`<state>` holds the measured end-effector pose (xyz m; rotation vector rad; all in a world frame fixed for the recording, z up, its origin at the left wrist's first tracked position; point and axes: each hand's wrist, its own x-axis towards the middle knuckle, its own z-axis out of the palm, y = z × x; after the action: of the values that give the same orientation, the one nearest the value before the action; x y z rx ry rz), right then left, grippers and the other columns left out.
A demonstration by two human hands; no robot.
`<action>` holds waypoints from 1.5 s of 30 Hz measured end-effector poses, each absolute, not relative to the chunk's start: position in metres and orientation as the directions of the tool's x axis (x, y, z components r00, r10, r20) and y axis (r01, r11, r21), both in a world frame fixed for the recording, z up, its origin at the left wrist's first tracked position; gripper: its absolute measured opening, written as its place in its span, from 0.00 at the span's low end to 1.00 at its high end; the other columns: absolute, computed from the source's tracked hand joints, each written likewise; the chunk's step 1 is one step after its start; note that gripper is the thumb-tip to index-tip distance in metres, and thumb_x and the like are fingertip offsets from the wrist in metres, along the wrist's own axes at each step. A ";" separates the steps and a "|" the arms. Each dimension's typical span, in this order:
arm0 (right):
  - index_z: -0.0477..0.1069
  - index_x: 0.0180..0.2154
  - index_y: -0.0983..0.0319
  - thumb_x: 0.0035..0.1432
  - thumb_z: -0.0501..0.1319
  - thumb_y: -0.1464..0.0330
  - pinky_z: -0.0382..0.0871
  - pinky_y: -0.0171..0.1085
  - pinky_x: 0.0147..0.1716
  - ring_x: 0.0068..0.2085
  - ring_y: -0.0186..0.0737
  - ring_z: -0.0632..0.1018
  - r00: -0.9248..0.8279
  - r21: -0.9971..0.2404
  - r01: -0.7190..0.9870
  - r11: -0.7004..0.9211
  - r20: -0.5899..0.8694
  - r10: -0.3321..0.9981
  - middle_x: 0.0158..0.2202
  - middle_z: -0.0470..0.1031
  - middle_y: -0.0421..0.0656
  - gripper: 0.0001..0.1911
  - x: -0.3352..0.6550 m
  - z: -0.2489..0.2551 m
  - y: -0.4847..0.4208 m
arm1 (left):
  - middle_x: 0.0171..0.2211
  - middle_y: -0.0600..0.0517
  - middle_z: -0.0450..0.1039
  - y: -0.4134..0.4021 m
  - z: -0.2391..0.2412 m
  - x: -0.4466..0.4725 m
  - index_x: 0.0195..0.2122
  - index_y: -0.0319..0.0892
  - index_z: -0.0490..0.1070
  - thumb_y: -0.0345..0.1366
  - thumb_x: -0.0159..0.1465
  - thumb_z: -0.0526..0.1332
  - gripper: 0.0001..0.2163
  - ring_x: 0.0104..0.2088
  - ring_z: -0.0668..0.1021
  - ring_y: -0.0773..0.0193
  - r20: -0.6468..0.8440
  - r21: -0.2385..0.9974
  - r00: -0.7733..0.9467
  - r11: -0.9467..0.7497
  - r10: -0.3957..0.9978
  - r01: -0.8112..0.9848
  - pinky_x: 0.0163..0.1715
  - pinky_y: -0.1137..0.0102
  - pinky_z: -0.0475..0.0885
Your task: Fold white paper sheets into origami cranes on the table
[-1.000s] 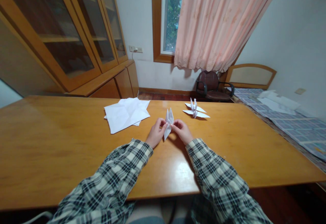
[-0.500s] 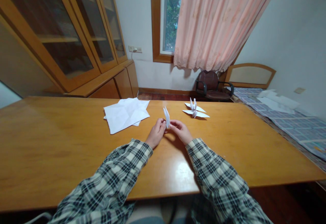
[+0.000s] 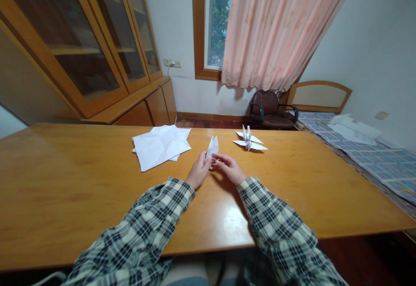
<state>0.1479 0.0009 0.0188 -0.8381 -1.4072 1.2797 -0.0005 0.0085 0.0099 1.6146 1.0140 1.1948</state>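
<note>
A small piece of folded white paper (image 3: 212,146) stands upright between my hands, its two narrow points facing away from me. My left hand (image 3: 199,170) pinches it from the left side, thumb toward me. On the right, my right hand (image 3: 230,167) has its thumb and fingertips closed at the paper's lower right edge. My fingers cover the lower part of the paper. Two finished paper cranes (image 3: 249,141) with spread wings sit beyond my right hand. To the far left of my hands lie several creased white paper sheets (image 3: 161,146), overlapping.
Everything rests on a wide, glossy wooden table (image 3: 97,190). Behind it stand a glass-door cabinet (image 3: 107,47) on the left and a brown armchair (image 3: 268,108). A bed (image 3: 364,147) with a checked cover runs along the right.
The folded paper has turned, so its broad face and two separate points now show instead of its thin edge. My right fingertips have shifted slightly; the cranes and sheets are unmoved.
</note>
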 end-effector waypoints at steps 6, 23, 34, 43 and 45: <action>0.67 0.37 0.60 0.50 0.63 0.60 0.70 0.36 0.32 0.32 0.34 0.73 -0.139 -0.965 -0.129 0.230 0.247 0.959 0.31 0.70 0.39 0.14 0.150 0.013 0.007 | 0.37 0.49 0.71 0.011 0.003 -0.001 0.44 0.41 0.61 0.43 0.65 0.49 0.12 0.34 0.75 0.62 0.290 0.921 0.230 -0.337 0.929 0.197 0.33 0.68 0.71; 0.63 0.39 0.59 0.51 0.62 0.63 0.61 0.32 0.26 0.26 0.31 0.65 0.043 -0.943 -0.010 0.333 0.332 0.942 0.26 0.62 0.35 0.14 0.158 0.013 0.013 | 0.33 0.50 0.73 0.010 -0.003 0.003 0.46 0.42 0.60 0.46 0.64 0.50 0.15 0.26 0.78 0.63 0.183 0.971 0.359 -0.226 0.915 0.082 0.24 0.70 0.73; 0.63 0.39 0.59 0.50 0.63 0.62 0.60 0.32 0.26 0.26 0.32 0.65 0.053 -0.941 -0.018 0.337 0.336 0.940 0.25 0.62 0.35 0.15 0.159 0.014 0.013 | 0.31 0.50 0.73 0.009 -0.002 0.003 0.46 0.42 0.61 0.45 0.64 0.50 0.15 0.24 0.77 0.64 0.170 0.970 0.360 -0.221 0.917 0.104 0.21 0.71 0.73; 0.63 0.48 0.57 0.51 0.63 0.63 0.62 0.33 0.27 0.28 0.33 0.67 0.085 -0.931 -0.021 0.364 0.361 0.929 0.27 0.62 0.36 0.22 0.160 0.013 0.014 | 0.31 0.51 0.72 0.007 0.003 0.003 0.46 0.42 0.62 0.45 0.63 0.51 0.15 0.22 0.77 0.64 0.154 0.966 0.373 -0.218 0.915 0.137 0.20 0.71 0.72; 0.63 0.49 0.58 0.51 0.62 0.63 0.63 0.34 0.28 0.28 0.33 0.67 0.085 -0.933 -0.023 0.359 0.356 0.931 0.27 0.63 0.36 0.23 0.161 0.012 0.015 | 0.31 0.51 0.72 0.006 0.004 0.003 0.46 0.42 0.62 0.45 0.63 0.50 0.15 0.22 0.77 0.65 0.150 0.965 0.376 -0.218 0.914 0.145 0.20 0.71 0.73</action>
<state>0.1608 0.0149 0.0119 -0.9476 -1.2753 0.8995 0.0031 0.0061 0.0039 1.6361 0.9584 0.9632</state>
